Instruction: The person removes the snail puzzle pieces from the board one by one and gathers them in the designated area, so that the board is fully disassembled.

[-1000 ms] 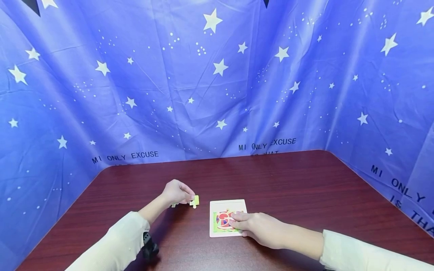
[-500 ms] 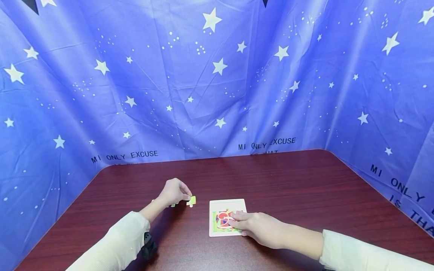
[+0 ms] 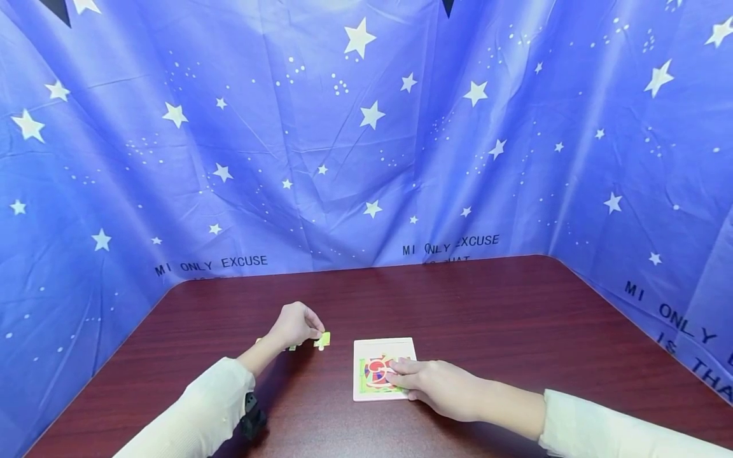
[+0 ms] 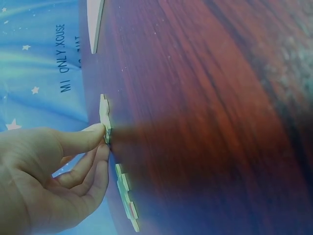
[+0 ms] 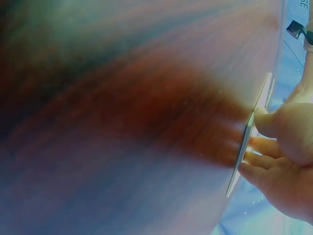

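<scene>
A yellow-green jigsaw piece (image 3: 323, 340) is pinched between the thumb and fingers of my left hand (image 3: 294, 324), just over the table left of centre. In the left wrist view the jigsaw piece (image 4: 105, 117) is seen nearly edge-on. My right hand (image 3: 449, 388) holds the right side of a white-framed puzzle board (image 3: 366, 345), with fingers over its red and green picture and the thumb by its near right edge. Part of the picture is hidden under these fingers. In the right wrist view the puzzle board (image 5: 248, 128) shows as a thin edge at the fingertips.
More jigsaw pieces (image 4: 127, 196) lie on the table beside the left hand, partly hidden by it in the head view. The dark red wooden table (image 3: 487, 305) ends at a blue star-printed curtain (image 3: 321, 127) behind and at the sides.
My left hand has drawn the jigsaw piece slightly left, away from the puzzle board, then stays almost still. The right hand and puzzle board keep their place.
</scene>
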Demonstrator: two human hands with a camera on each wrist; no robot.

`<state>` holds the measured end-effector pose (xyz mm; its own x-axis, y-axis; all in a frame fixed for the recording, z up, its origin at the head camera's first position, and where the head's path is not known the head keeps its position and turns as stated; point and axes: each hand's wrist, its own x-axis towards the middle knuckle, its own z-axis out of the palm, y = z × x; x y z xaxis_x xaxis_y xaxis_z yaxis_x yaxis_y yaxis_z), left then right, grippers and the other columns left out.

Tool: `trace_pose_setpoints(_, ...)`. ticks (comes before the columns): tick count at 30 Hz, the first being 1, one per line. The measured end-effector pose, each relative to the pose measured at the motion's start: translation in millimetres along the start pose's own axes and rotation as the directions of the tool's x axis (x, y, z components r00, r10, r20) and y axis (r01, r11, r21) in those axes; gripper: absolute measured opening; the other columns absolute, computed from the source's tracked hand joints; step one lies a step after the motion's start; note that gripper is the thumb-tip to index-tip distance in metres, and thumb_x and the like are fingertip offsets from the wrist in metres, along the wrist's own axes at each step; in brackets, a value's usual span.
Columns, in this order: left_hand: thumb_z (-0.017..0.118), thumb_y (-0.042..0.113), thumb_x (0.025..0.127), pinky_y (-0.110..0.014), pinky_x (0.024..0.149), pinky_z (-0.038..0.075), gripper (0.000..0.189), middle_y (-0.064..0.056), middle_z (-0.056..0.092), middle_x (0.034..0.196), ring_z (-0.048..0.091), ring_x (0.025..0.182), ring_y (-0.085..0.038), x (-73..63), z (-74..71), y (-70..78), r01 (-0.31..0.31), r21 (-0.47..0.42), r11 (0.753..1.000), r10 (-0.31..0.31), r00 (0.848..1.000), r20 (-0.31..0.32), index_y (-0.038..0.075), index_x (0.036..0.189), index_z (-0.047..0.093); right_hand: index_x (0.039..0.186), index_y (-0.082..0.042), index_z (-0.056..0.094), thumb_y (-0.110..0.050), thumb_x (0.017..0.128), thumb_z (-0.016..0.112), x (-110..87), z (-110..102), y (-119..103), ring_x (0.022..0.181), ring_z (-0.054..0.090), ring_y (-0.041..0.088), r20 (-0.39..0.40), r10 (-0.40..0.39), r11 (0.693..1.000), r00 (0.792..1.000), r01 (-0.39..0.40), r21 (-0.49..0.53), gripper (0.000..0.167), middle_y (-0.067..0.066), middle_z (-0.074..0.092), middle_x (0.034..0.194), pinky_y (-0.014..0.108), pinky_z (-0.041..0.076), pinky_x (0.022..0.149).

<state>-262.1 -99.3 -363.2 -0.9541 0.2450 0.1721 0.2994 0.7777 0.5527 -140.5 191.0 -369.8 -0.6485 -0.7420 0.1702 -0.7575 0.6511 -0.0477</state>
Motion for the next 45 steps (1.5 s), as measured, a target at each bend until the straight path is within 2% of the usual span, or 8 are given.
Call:
trace_pose_setpoints(10,0.079,0.002,0.071,-0.021,0.058,0.047,0.007,-0.004,0.074,0.069,0.059,0.059,-0.005,-2.0,-0.3,4.8,-0.018,0.024,1.000,0.018,1.000,0.000,0.007,0.075,0.076,0.131,-0.016,0.060,-0.013,0.090,0.063,1.3,0.3,-0.3,0.125,0.058,0.021,0.001,-0.004,1.000,1.000,0.004,0.006,0.041,0.006,0.061,0.135,0.033,0.055,0.091)
trace_pose_setpoints(15,0.077,0.003,0.074,-0.024,0.065,0.053,0.008,-0.005,0.075,0.077,0.068,0.068,-0.010,-9.6,5.4,18.3,-0.102,-0.018,0.995,0.103,0.994,0.028,0.006,0.082,0.075,0.131,-0.016,0.060,-0.013,0.090,0.063,2.3,-0.8,-0.6,0.125,0.058,0.020,0.003,-0.004,1.000,1.000,0.004,0.003,0.041,0.006,0.061,0.135,0.033,0.054,0.092)
trace_pose_setpoints(19,0.077,0.004,0.075,-0.023,0.065,0.053,0.012,-0.007,0.075,0.082,0.068,0.071,-0.012,-18.8,12.0,31.8,-0.202,-0.065,0.977,0.207,0.976,0.075,0.004,0.087,0.074,0.131,-0.017,0.060,-0.014,0.090,0.063,2.8,-1.0,-0.4,0.125,0.058,0.020,0.000,-0.003,1.000,1.000,0.003,0.013,0.040,0.006,0.061,0.135,0.033,0.054,0.092)
trace_pose_setpoints(23,0.077,0.003,0.076,-0.020,0.062,0.052,0.013,-0.008,0.074,0.082,0.067,0.071,-0.014,-29.9,19.3,44.4,-0.291,-0.084,0.953,0.299,0.947,0.120,0.002,0.089,0.074,0.130,-0.017,0.061,-0.014,0.090,0.064,3.0,-0.9,-0.2,0.125,0.058,0.020,-0.013,-0.016,1.000,1.000,0.017,0.011,0.040,0.006,0.060,0.135,0.032,0.055,0.091)
trace_pose_setpoints(27,0.077,0.006,0.077,-0.019,0.062,0.050,0.015,-0.008,0.074,0.083,0.067,0.075,-0.016,-39.5,25.9,54.9,-0.336,-0.086,0.938,0.346,0.922,0.176,0.002,0.091,0.073,0.130,-0.017,0.061,-0.015,0.090,0.064,2.7,-1.3,0.1,0.125,0.058,0.019,-0.014,-0.020,1.000,1.000,0.020,0.000,0.040,0.005,0.060,0.136,0.031,0.055,0.090)
trace_pose_setpoints(34,0.079,0.010,0.076,-0.018,0.065,0.048,0.016,-0.005,0.074,0.084,0.063,0.076,-0.011,-45.4,32.0,62.6,-0.360,-0.003,0.933,0.353,0.913,0.204,0.004,0.090,0.073,0.131,-0.018,0.060,-0.015,0.090,0.064,2.4,-1.2,-0.1,0.126,0.058,0.019,-0.008,-0.023,1.000,1.000,0.023,-0.017,0.041,0.004,0.059,0.137,0.031,0.055,0.090)
trace_pose_setpoints(40,0.079,0.008,0.075,-0.016,0.062,0.046,0.014,-0.006,0.072,0.082,0.059,0.071,-0.008,-46.8,32.5,64.8,-0.355,-0.007,0.935,0.348,0.912,0.219,0.003,0.087,0.073,0.132,-0.018,0.059,-0.015,0.091,0.064,1.5,-1.1,-0.5,0.126,0.057,0.019,-0.015,-0.032,0.999,0.999,0.032,-0.028,0.042,0.004,0.059,0.138,0.031,0.055,0.090)
trace_pose_setpoints(45,0.079,0.005,0.074,-0.014,0.059,0.045,0.012,-0.006,0.073,0.081,0.058,0.067,-0.008,-43.3,33.1,67.3,-0.383,0.011,0.923,0.373,0.903,0.214,0.002,0.085,0.074,0.133,-0.016,0.058,-0.014,0.092,0.062,-0.6,-0.7,0.5,0.126,0.057,0.019,-0.037,-0.044,0.999,0.998,0.043,-0.025,0.042,0.004,0.059,0.138,0.032,0.055,0.090)
